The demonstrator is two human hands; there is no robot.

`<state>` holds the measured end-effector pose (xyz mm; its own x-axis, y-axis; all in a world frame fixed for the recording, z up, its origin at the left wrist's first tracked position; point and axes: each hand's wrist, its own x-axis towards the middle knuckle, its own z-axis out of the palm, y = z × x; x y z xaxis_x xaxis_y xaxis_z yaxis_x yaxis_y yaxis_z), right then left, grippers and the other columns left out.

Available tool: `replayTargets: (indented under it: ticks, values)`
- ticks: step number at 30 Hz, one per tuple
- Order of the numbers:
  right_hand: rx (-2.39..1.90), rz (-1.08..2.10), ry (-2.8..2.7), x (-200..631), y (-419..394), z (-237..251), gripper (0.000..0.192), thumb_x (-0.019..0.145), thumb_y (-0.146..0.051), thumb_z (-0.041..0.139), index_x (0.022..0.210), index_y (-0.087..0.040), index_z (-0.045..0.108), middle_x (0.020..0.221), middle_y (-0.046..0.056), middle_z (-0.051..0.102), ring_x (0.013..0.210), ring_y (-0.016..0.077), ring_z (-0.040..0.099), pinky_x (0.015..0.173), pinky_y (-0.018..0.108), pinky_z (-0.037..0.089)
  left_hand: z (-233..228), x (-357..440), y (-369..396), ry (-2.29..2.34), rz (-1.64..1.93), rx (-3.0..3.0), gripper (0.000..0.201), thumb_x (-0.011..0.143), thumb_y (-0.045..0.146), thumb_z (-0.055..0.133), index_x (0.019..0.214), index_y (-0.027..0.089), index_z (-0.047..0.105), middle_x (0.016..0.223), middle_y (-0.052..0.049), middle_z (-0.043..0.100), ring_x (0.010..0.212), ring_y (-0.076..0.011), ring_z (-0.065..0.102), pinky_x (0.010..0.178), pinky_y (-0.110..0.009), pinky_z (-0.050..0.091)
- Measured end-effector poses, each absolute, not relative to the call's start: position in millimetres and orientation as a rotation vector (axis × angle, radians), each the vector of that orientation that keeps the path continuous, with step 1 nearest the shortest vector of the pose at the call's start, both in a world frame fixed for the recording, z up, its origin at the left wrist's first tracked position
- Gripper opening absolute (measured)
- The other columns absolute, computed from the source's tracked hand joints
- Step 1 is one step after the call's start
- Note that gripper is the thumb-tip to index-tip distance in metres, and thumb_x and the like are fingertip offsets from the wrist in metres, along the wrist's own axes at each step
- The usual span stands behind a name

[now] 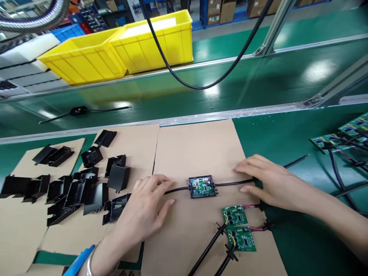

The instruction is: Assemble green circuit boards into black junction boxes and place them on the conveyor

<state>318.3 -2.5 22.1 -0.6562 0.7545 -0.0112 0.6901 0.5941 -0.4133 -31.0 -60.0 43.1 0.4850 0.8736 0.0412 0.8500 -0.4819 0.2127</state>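
A small black housing (202, 196) lies flat on the cardboard, with a green circuit board (202, 184) inside it. From its left side a black cable (179, 189) runs to my left hand (148, 203), whose thumb and fingers are apart beside the cable end. Another black cable (232, 183) leaves on the right and passes between the spread thumb and fingers of my right hand (266, 180). Whether either hand touches its cable I cannot tell. Below my right hand lie two loose green circuit boards (242, 238) with black cables and red wires attached.
Several black plastic housings (77, 192) are spread over cardboard sheets (184, 149) on the left. More wired boards (330, 142) lie at the far right. Yellow bins (86, 63) stand behind a metal rail (201, 117). A black cable (207, 87) hangs overhead in a loop.
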Motion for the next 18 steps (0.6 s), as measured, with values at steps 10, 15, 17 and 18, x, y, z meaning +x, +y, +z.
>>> replayTargets:
  ticks: [10, 15, 17, 18]
  values:
    - [-1.196, 0.144, -2.585, 342, 65, 46, 0.026, 0.096, -0.024, 0.043, 0.101, -0.014, 0.066, 0.097, 0.011, 0.068, 0.093, 0.0208, 0.060, 0.085, 0.036, 0.044, 65, -33, -5, 1.862, 0.227, 2.600, 0.014, 0.095, 0.020, 0.040, 0.091, 0.019, 0.054, 0.083, -0.004, 0.060, 0.072, -0.0192, 0.059, 0.060, -0.029, 0.043]
    - [-1.478, 0.019, -2.509, 335, 184, 83, 0.036, 0.094, -0.026, 0.048, 0.118, -0.008, 0.065, 0.119, 0.014, 0.065, 0.110, 0.0248, 0.057, 0.095, 0.037, 0.040, 94, -13, 135, 1.983, 0.168, 2.630, 0.021, 0.094, 0.018, 0.041, 0.105, 0.009, 0.056, 0.106, -0.017, 0.061, 0.100, -0.0280, 0.061, 0.082, -0.037, 0.045]
    - [-1.660, -0.037, -2.464, 331, 214, 88, 0.045, 0.090, -0.025, 0.054, 0.131, -0.008, 0.056, 0.131, 0.018, 0.057, 0.119, 0.0319, 0.052, 0.097, 0.045, 0.040, 92, -10, 168, 1.982, 0.163, 2.609, 0.031, 0.092, 0.019, 0.045, 0.118, 0.002, 0.052, 0.121, -0.025, 0.055, 0.111, -0.0334, 0.056, 0.092, -0.045, 0.042]
    - [-1.719, -0.062, -2.451, 329, 219, 88, 0.049, 0.088, -0.024, 0.056, 0.134, -0.007, 0.053, 0.134, 0.021, 0.054, 0.121, 0.0348, 0.050, 0.097, 0.048, 0.040, 90, -13, 173, 1.973, 0.151, 2.597, 0.036, 0.092, 0.020, 0.047, 0.123, 0.001, 0.048, 0.127, -0.027, 0.052, 0.115, -0.0350, 0.054, 0.095, -0.048, 0.040]
